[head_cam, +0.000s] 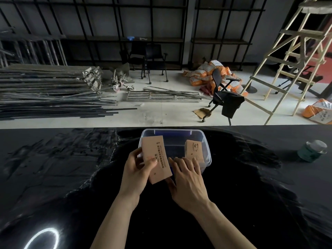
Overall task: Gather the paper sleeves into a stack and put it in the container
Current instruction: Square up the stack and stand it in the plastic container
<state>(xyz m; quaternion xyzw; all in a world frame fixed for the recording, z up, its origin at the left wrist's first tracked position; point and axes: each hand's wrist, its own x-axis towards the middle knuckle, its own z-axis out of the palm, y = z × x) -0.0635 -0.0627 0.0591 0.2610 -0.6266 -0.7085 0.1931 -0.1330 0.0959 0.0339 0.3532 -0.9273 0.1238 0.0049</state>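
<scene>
Black table (53, 168) — sleeve stack (156, 159), print unreadable

Our left hand (139, 166) curls in a pinching grip, thumb on top; our right hand (186, 178) lies flat, fingers (179, 163) spread toward twelve o'clock.
</scene>
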